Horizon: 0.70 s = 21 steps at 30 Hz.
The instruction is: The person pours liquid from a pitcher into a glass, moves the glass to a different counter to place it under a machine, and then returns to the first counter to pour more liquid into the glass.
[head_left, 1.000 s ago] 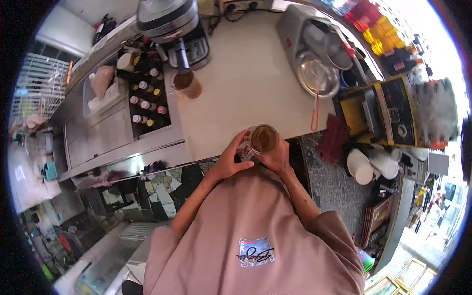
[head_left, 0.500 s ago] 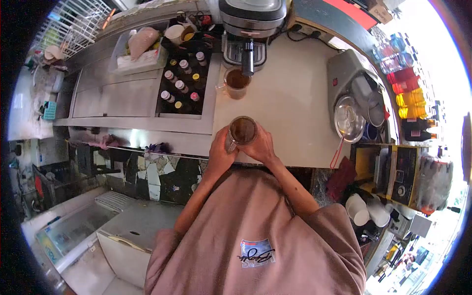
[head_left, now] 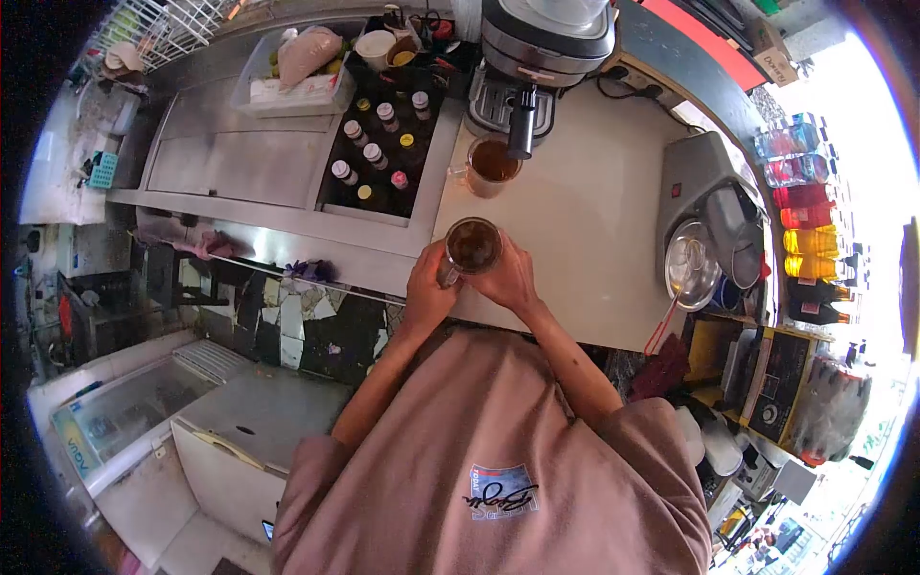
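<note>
A glass mug [head_left: 473, 245] of dark brown drink is held between my two hands over the front of the counter. My left hand [head_left: 430, 290] is closed at the mug's handle on its left side. Around the right side of the glass wraps my right hand [head_left: 505, 279], its fingers partly hidden behind the mug. Farther back stands a second glass mug [head_left: 492, 170] with brown drink in it, its handle pointing left. It sits just below the black portafilter handle [head_left: 521, 123] of the coffee machine [head_left: 544, 43].
Small bottles [head_left: 375, 153] with pale and coloured caps fill a dark recess at left. Behind it sits a clear plastic box [head_left: 251, 94] with bags. On the right are a grey appliance [head_left: 692, 168] and a metal strainer [head_left: 692, 265] with a red handle.
My view has turned, so the counter and machine appear shifted right and slightly tilted. Both hands still hold the mug in front of me.
</note>
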Motion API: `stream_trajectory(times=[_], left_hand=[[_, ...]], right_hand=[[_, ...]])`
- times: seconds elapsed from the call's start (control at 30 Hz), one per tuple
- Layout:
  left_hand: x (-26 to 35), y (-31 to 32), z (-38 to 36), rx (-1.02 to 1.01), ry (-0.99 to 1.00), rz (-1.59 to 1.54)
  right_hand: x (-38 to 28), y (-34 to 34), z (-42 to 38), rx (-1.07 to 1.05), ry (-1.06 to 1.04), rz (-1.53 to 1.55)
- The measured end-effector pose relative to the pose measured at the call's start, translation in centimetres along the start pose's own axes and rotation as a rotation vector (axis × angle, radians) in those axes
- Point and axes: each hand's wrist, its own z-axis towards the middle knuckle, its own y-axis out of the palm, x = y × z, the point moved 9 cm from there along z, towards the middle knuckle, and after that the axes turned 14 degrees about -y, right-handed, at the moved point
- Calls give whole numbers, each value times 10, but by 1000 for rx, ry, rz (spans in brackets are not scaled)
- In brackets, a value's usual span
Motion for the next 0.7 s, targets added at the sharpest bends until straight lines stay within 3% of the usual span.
stream_trajectory(times=[0.17,0.23,0.47,0.53,0.7], left_hand=[[-3,0,0,-2,14,-7],[1,-2,0,41,58,52],[3,-2,8,60,81,114],[9,-2,13,62,92,290],[4,-1,32,-47,17,160]], right_hand=[[-3,-6,4,-1,-36,135],[-1,-6,6,-31,-141,167],[18,14,5,-142,-151,173],[15,7,4,-52,-135,124],[8,3,1,75,-179,-21]])
